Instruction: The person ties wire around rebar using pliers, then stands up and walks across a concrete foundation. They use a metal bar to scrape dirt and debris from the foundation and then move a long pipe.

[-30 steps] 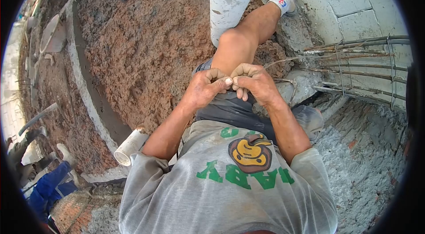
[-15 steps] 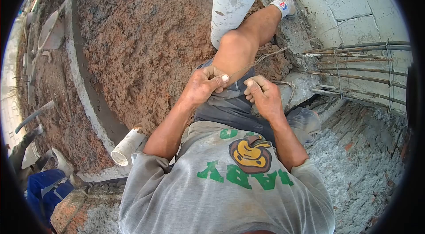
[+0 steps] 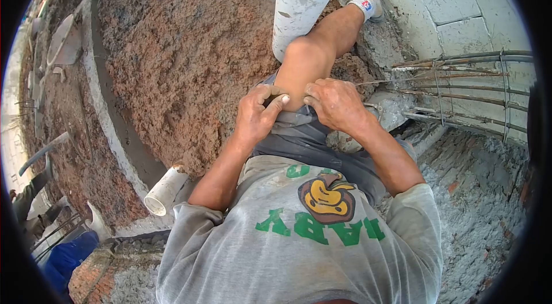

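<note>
Over my bare knee, both hands work close together on a few thin tie wires [image 3: 371, 82]. My left hand [image 3: 257, 113] is closed in a pinch, thumb against forefinger, at the near end of the wires; the bit between its fingertips is too fine to see clearly. My right hand [image 3: 338, 102] pinches the wires just beside it, knuckles up, and their loose ends stick out past it to the right. Partly hidden behind my right wrist is a thin metal tool [image 3: 376, 109], its kind unclear.
A wide white pipe [image 3: 299, 10] stands against my knee; a shorter pipe [image 3: 167, 189] lies at left. A rebar cage [image 3: 471, 82] juts in from the right beside a block wall [image 3: 460, 10]. Rough reddish soil [image 3: 184, 56] lies ahead. Another person's blue clothing [image 3: 72, 255] shows lower left.
My right hand has moved up and left, turning knuckles up, to meet my left hand at the wires. The wires now stretch out behind it. The other person at lower left has shifted.
</note>
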Action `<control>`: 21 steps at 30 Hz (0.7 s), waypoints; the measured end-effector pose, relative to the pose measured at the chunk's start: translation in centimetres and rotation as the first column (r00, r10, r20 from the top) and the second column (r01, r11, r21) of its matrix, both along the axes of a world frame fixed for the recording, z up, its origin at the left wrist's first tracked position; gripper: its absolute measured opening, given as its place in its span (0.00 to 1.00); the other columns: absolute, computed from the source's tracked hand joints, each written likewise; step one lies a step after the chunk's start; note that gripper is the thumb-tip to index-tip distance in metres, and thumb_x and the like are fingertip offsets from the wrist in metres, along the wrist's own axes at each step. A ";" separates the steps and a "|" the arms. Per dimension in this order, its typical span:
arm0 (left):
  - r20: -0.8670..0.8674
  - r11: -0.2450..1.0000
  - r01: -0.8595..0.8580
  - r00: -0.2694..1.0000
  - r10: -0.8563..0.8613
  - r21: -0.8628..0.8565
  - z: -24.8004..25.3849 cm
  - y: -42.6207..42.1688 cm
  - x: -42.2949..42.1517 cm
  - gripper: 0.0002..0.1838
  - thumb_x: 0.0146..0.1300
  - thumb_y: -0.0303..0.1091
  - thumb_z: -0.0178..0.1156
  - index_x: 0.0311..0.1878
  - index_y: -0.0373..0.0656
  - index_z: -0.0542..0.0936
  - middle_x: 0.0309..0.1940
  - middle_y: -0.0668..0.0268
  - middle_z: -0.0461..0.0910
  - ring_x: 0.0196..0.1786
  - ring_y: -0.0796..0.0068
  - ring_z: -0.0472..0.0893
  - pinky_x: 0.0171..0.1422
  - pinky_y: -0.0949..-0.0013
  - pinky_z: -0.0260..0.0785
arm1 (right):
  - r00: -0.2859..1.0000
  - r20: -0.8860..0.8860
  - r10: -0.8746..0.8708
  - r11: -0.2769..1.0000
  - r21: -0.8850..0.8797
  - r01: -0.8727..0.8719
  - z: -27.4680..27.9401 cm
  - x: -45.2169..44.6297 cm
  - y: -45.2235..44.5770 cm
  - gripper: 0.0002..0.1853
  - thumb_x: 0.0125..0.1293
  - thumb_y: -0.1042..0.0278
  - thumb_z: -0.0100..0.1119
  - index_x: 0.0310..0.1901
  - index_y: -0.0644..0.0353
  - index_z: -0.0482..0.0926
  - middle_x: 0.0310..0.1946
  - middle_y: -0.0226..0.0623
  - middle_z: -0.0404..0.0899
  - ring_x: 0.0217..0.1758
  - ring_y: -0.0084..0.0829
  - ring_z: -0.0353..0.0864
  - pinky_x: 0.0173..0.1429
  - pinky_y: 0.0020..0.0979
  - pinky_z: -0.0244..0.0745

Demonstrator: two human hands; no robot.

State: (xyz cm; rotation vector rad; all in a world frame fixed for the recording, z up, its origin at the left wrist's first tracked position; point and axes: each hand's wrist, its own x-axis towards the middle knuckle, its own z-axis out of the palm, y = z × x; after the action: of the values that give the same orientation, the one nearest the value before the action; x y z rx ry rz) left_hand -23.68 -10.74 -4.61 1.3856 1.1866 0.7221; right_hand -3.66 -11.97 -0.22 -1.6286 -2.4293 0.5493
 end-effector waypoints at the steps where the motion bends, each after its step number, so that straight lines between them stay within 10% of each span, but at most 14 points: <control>1: -0.141 0.975 0.062 0.990 -0.032 0.212 -0.2 -0.2 -0.2 0.06 0.58 0.31 0.63 0.36 0.40 0.81 0.30 0.61 0.81 0.35 0.66 0.80 0.41 0.64 0.70 | 1.000 0.010 -0.020 1.000 -0.015 0.020 0.0 -0.1 0.0 0.08 0.59 0.63 0.60 0.32 0.60 0.77 0.26 0.41 0.77 0.32 0.43 0.81 0.35 0.43 0.75; 3: -0.264 0.882 0.177 0.962 -0.062 0.437 -0.5 -1.0 -0.3 0.07 0.56 0.31 0.64 0.38 0.42 0.80 0.31 0.60 0.77 0.39 0.57 0.77 0.48 0.58 0.66 | 0.997 0.074 -0.015 0.999 -0.045 0.018 0.2 -0.7 -0.1 0.07 0.56 0.66 0.60 0.31 0.60 0.78 0.26 0.43 0.78 0.32 0.44 0.82 0.35 0.42 0.77; 12: -0.431 0.788 0.447 0.865 -0.259 0.423 0.8 -3.4 -1.1 0.05 0.54 0.30 0.65 0.33 0.41 0.82 0.29 0.63 0.77 0.37 0.63 0.76 0.48 0.62 0.63 | 0.980 0.166 0.109 0.993 -0.054 -0.101 -0.9 -3.2 -1.1 0.06 0.50 0.69 0.61 0.30 0.59 0.79 0.26 0.44 0.78 0.31 0.42 0.83 0.33 0.40 0.79; 21: -0.437 0.773 0.502 0.839 -0.325 0.388 1.2 -3.9 -1.0 0.06 0.50 0.29 0.66 0.33 0.42 0.85 0.30 0.64 0.78 0.38 0.65 0.76 0.51 0.63 0.62 | 0.971 0.205 -0.124 0.985 0.147 0.095 0.6 -2.1 0.7 0.05 0.53 0.69 0.60 0.29 0.61 0.78 0.26 0.44 0.78 0.30 0.42 0.83 0.32 0.40 0.78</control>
State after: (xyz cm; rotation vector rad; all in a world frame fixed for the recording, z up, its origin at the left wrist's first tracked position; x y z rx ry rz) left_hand -24.65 -14.60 -3.45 2.2025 0.9195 0.4732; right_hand -5.78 -11.32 0.34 -1.8334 -2.4385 0.1941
